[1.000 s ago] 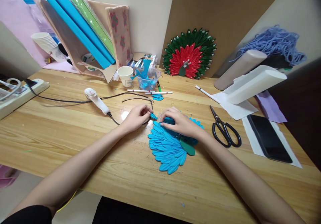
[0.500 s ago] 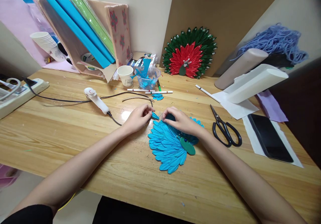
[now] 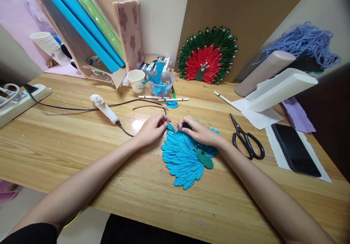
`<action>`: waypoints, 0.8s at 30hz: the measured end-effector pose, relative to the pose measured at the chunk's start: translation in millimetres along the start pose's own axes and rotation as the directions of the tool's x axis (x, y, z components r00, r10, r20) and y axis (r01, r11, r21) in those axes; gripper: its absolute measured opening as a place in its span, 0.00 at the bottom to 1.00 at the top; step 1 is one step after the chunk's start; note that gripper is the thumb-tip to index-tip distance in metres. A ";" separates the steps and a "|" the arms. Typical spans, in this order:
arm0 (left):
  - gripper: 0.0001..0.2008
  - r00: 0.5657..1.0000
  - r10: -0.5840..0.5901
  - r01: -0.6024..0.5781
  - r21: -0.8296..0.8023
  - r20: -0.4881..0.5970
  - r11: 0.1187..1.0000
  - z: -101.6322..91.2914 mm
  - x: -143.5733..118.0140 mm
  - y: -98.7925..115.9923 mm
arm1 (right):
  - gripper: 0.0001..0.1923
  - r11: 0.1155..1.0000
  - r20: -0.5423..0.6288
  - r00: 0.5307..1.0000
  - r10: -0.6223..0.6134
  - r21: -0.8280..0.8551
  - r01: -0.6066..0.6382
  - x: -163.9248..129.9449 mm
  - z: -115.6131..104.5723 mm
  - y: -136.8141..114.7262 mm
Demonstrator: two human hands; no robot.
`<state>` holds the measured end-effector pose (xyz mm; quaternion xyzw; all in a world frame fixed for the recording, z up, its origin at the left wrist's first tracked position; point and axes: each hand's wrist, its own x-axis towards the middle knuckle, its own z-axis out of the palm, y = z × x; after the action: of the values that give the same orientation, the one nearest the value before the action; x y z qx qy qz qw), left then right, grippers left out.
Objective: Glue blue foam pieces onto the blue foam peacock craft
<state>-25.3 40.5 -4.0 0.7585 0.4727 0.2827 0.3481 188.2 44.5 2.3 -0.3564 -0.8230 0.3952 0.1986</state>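
Hidden or cut off:
- Blue petal fan (image 3: 182,160): upper edge covered by right hand (image 3: 201,133).
- Power strip (image 3: 19,102): cut by left frame edge.
- Pink paper sheet (image 3: 16,25): cut by left edge.
- Marker labels (image 3: 164,99): too small to read.

A blue paper peacock (image 3: 183,160) lies flat on the desk (image 3: 82,142), its folded petals fanned out, with a dark green body piece (image 3: 205,159) at its 3 o'clock edge. A small blue petal (image 3: 170,127) sits at its 11 o'clock rim, pinched.
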 end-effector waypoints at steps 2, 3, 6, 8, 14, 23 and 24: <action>0.08 1.000 0.000 0.000 0.001 0.003 1.000 1.1 0.5 0.6 | 0.03 1.000 -0.001 1.000 -0.002 -0.002 0.002 0.0 0.1 0.8; 0.08 1.000 -0.002 0.002 0.002 0.003 1.000 1.6 0.7 1.0 | 0.03 1.000 0.001 1.000 0.000 -0.005 0.000 -0.1 0.1 0.9; 0.08 1.000 0.001 -0.001 0.006 0.009 1.000 2.7 1.1 2.0 | 0.03 1.000 0.001 1.000 0.003 -0.013 -0.003 -0.5 -0.4 0.2; 0.08 1.000 0.005 -0.005 0.012 0.014 1.000 2.6 1.2 2.6 | 0.03 1.000 0.000 1.000 0.008 -0.014 -0.008 -0.8 -0.6 -0.6; 0.08 1.000 0.021 -0.022 0.034 0.018 0.999 2.3 0.5 4.3 | 0.04 1.000 -0.011 1.000 0.004 -0.011 -0.004 -0.6 0.2 -0.6; 0.07 0.996 0.088 -0.086 0.120 -0.015 0.989 5.5 -2.4 6.4 | 0.03 1.000 -0.009 1.000 0.029 -0.002 -0.029 -0.2 -1.3 -5.1; 0.07 0.996 0.090 -0.087 0.122 -0.016 0.989 5.7 -2.7 6.6 | 0.03 1.000 -0.010 0.999 0.030 -0.003 -0.030 -0.2 -1.2 -5.2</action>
<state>-18.6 34.5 -2.4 0.7954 0.4586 0.2769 0.2834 186.8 42.7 7.2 -0.3710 -0.8171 0.3953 0.1960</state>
